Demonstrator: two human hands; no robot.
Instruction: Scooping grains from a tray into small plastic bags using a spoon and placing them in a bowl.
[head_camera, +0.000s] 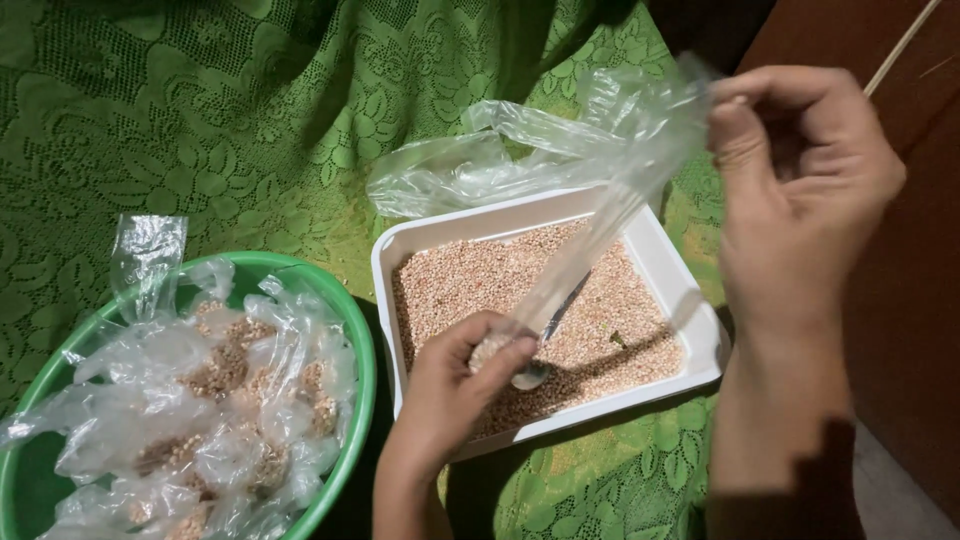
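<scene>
My left hand (455, 385) grips the filled bottom of a small clear plastic bag (580, 255) holding pinkish-tan grain, just above a white rectangular tray (700, 330) full of the same grain. My right hand (800, 170) is raised at the upper right and pinches the bag's open top, so the plastic is pulled taut between both hands. A metal spoon (545, 345) lies in the tray's grain, its bowl right beside my left fingers.
A green round bowl (350, 320) at the lower left holds several small tied plastic bags of grain. A loose heap of empty clear bags (450, 170) lies behind the tray. Green lace cloth (150, 120) covers the surface. A brown wooden panel (910, 300) stands on the right.
</scene>
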